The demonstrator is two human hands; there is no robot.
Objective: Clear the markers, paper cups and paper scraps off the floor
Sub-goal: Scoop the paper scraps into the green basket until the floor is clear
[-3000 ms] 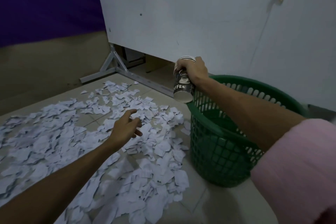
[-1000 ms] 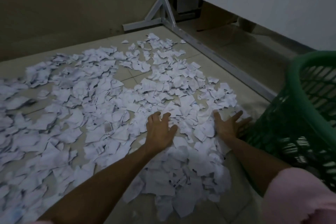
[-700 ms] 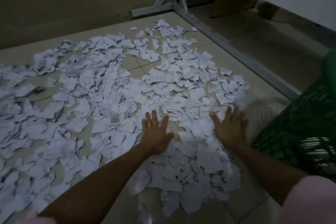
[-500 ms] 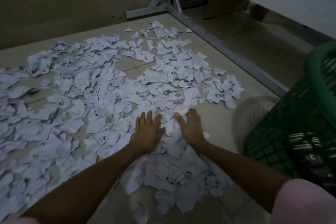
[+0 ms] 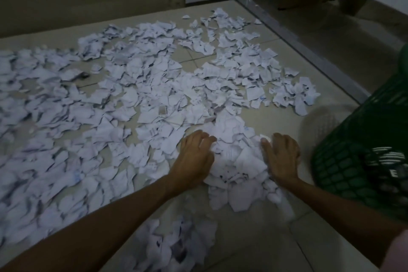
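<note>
Both hands are down on the floor (image 5: pixel 260 121) with a small heap of paper scraps (image 5: pixel 237 159) between them. The left hand (image 5: pixel 195 153) sits at the heap's nine o'clock side, fingers bent over its edge and touching the paper; the right hand (image 5: pixel 281 157) sits at its three o'clock side, fingers fairly straight and laid against the pile. The hands are apart, cupping the heap from both sides without yet clamping it.

To do this scoop well, it seems best to slide the palms low along the tiles so the bottom pieces come up too, press the hands together, and lift only what stays squeezed between them. Loose torn paper spills easily, so a smaller, tighter handful is likely safer than a big one.

From the hands outward: more scraps trail toward six o'clock between the forearms, and the main spread (image 5: pixel 123 99) covers the floor from nine o'clock round to one o'clock, reaching toward the grey metal frame (image 5: pixel 293 42) at twelve to two o'clock. The green basket (image 5: pixel 344 170) stands just beside the right hand at three o'clock; a dark printed shape, perhaps a cup, shows blurred through its mesh. No markers or cups are visible on the floor.
</note>
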